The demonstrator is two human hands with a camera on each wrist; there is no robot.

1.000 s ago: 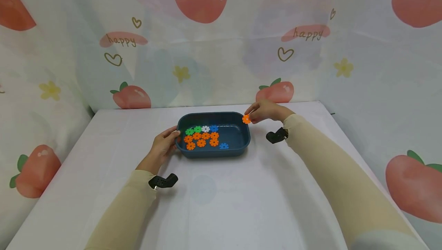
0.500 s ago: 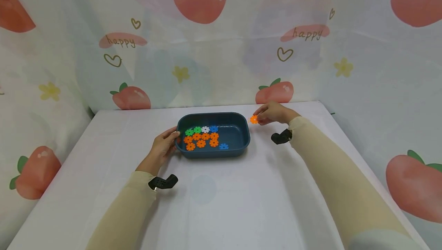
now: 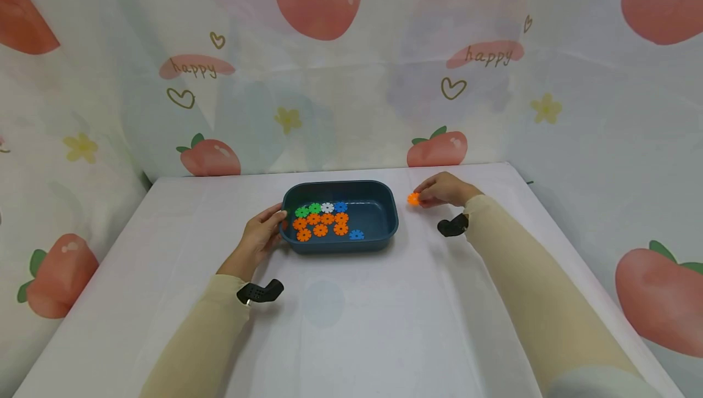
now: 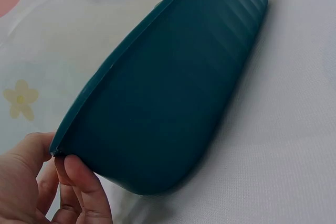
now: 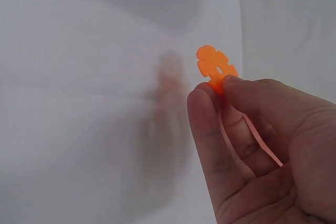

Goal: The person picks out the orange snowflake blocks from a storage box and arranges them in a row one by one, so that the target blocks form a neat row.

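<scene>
A dark teal plastic basin (image 3: 379, 243) stands on the white table, and my left hand (image 3: 257, 238) pinches its left rim between thumb and fingers. In the left wrist view the fingers lie under the basin's rim (image 4: 100, 77). Inside, toward the left, lie several notched flower-shaped discs: orange ones (image 3: 320, 230), green ones (image 3: 302, 212), a white one (image 3: 327, 207) and blue ones (image 3: 356, 235). Right of the basin my right hand (image 3: 446, 190) pinches one orange flower-shaped disc (image 5: 215, 67) between thumb and fingertips, above the tabletop.
The white-covered table (image 3: 351, 343) reaches back to a fabric backdrop (image 3: 351, 111) printed with peaches, flowers and words. Black wrist bands (image 3: 260, 292) sit at both sleeves. The basin's right wall lies a short way left of the right hand.
My right hand has drawn away from the basin's right rim, moving right and slightly lower with the orange disc. The left hand and the basin have stayed in place.
</scene>
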